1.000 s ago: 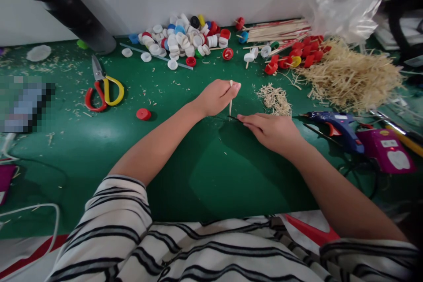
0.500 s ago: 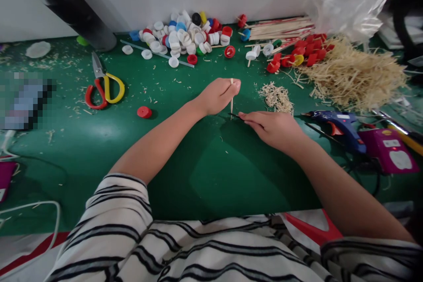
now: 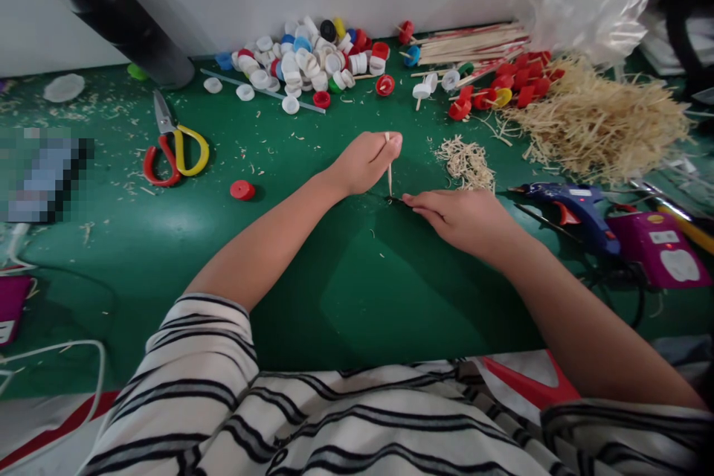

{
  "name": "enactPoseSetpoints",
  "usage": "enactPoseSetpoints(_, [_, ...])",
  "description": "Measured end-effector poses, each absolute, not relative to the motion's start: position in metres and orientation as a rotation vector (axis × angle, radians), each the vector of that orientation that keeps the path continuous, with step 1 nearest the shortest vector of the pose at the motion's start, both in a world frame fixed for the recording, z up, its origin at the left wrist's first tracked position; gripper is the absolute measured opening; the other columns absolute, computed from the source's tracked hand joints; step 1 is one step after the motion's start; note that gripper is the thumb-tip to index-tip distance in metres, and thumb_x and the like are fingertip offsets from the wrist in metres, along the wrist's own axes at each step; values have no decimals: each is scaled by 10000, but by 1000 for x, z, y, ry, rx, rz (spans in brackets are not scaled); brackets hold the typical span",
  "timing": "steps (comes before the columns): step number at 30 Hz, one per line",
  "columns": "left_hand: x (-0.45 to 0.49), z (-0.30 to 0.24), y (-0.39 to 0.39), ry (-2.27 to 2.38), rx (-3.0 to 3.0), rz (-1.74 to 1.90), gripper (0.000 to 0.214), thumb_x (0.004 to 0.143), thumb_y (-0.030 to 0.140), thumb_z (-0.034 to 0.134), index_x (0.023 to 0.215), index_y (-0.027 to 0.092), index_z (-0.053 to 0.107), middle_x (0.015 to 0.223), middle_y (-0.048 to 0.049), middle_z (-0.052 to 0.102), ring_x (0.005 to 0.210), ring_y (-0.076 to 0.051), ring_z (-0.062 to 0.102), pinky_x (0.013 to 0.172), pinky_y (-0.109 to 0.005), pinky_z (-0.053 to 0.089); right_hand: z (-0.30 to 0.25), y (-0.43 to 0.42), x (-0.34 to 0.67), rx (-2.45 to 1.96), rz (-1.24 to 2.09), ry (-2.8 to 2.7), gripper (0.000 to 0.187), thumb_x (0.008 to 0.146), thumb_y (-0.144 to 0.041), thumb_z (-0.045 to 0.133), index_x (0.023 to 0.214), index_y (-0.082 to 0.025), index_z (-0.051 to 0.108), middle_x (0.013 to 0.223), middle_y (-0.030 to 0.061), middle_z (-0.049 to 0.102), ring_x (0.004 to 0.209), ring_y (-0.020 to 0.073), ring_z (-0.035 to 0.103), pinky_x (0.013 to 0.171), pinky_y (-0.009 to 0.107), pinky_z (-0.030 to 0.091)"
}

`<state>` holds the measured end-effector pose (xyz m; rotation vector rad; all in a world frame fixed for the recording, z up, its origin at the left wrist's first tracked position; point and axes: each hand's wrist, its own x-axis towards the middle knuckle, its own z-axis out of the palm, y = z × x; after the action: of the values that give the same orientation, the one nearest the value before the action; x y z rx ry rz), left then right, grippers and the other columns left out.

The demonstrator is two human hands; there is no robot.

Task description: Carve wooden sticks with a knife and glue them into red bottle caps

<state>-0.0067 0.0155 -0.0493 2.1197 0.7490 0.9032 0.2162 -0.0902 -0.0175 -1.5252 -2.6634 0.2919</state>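
Note:
My left hand (image 3: pixel 365 162) is closed round a short wooden stick (image 3: pixel 390 178), which points down toward the table with its top end showing above the thumb. In my right hand (image 3: pixel 465 222), thumb and fingers pinch a small dark blade (image 3: pixel 396 199); its exact kind is hard to make out. The blade's tip is at the lower end of the stick. Beyond my right hand lies a small heap of pale wood shavings (image 3: pixel 467 163). A red bottle cap (image 3: pixel 242 190) sits to the left of my left forearm.
Bottle caps (image 3: pixel 304 63) are piled along the wall, near wooden sticks (image 3: pixel 474 42) and red caps on sticks (image 3: pixel 521 78). Scissors (image 3: pixel 176 145) lie left; a black bottle (image 3: pixel 131 22) stands behind them. At right are straw-like fibre (image 3: pixel 608 123), a blue glue gun (image 3: pixel 574 208) and a purple box (image 3: pixel 658 249).
The blade has slid slightly down to the stick's lower end, and a tiny curl shows there. Both hands stay in nearly the same place; the view has shifted slightly.

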Motion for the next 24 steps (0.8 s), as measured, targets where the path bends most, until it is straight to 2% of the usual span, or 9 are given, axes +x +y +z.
enactPoseSetpoints(9, [-7,-40,8,856,2285,780,612,1070,726,118,700,275,302,615,3,394,545,-168,349,612,-392,318,-16,-96,224,-1544,336,-2648,362,1077,-310,490,1269,-342,794,1229,-27,840,988,208,798,644,291,473])
enactPoseSetpoints(15, [-4,-47,16,917,2128,974,686,1016,838,131,678,274,325,598,-9,428,552,-162,386,589,-399,344,-16,-97,231,-1551,313,-2640,355,1074,-320,495,1259,-343,797,1199,-45,846,965,202,804,615,289,459])
enactPoseSetpoints(19, [-20,-47,42,1124,1825,1345,754,919,883,-113,679,278,268,577,-14,349,572,-167,371,553,-402,320,-18,-97,232,-1528,318,-2637,357,1072,-325,498,1269,-345,795,1217,-38,842,982,201,804,611,292,471])
enactPoseSetpoints(20, [-25,-47,46,1129,1787,1365,769,887,906,-127,674,275,257,581,-11,318,571,-159,356,545,-399,307,-18,-97,232,-1528,318,-2635,360,1072,-325,495,1271,-347,794,1216,-39,842,984,201,804,609,291,470])
enactPoseSetpoints(22, [-29,-47,48,1134,1794,1339,784,865,931,-114,663,267,250,573,-5,276,565,-150,336,548,-388,298,-20,-96,232,-1532,311,-2632,367,1074,-324,489,1276,-352,794,1208,-42,844,981,200,804,605,288,462])
enactPoseSetpoints(24, [-26,-48,42,1097,1821,1311,763,905,933,-21,668,266,266,579,-5,317,565,-155,376,569,-388,316,-21,-95,233,-1541,275,-2611,367,1073,-331,492,1279,-359,795,1203,-39,846,973,203,802,601,286,450])
